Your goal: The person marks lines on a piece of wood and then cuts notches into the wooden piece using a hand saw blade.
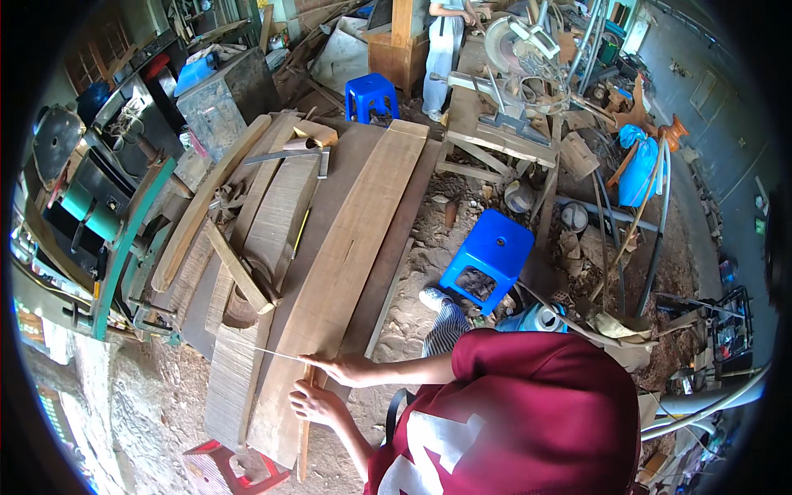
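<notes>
A long brown plank (359, 247) lies lengthwise on the workbench. My right hand (351, 370) is at its near right edge, index finger stretched along a thin, pale straight strip (279, 354) that crosses the plank. What the strip is cannot be made out. Just below, my left hand (320, 407) has its bent fingers over a narrow wooden strip (304, 450) along the plank's edge. Part of that strip is hidden under the hands. A yellow pencil (301, 233) lies farther up, left of the plank.
Other boards (276, 206), a metal square (322, 162) and a wooden block (239, 268) lie on the left. A blue stool (495, 247) stands right of the bench, another blue stool (371, 95) beyond it. A person (443, 58) stands by a cluttered saw table (503, 132).
</notes>
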`<action>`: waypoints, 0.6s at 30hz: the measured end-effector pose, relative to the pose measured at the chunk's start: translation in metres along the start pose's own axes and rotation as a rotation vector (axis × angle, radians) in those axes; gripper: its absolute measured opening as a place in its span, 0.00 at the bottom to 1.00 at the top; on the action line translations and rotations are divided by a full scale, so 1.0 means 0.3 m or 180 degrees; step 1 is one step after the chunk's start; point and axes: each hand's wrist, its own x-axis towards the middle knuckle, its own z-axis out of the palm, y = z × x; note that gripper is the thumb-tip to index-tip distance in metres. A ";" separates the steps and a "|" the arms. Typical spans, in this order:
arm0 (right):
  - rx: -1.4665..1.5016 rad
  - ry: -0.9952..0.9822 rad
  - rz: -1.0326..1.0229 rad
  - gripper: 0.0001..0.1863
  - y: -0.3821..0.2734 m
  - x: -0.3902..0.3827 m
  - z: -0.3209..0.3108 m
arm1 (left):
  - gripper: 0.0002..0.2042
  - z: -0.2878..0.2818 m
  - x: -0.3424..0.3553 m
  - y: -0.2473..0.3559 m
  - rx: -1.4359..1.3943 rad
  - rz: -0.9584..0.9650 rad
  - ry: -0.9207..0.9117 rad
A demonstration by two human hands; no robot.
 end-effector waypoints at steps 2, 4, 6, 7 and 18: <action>-0.0042 0.0006 0.0043 0.32 0.000 -0.001 -0.001 | 0.08 -0.010 0.000 0.003 -0.0005 0.0034 0.0017; 0.0046 -0.0045 0.0029 0.33 -0.005 -0.005 -0.008 | 0.09 -0.009 -0.003 0.003 -0.0009 0.0041 0.0035; 0.0123 -0.0109 -0.0008 0.33 -0.003 -0.007 -0.013 | 0.09 0.002 -0.007 0.003 0.0098 0.0023 0.0086; 0.0227 -0.0086 -0.0019 0.33 -0.003 -0.010 -0.017 | 0.09 0.002 -0.009 0.008 0.0097 0.0001 0.0093; -0.0112 -0.0223 -0.0049 0.32 -0.011 -0.104 -0.097 | 0.08 -0.017 0.000 0.023 0.0097 -0.0076 0.0166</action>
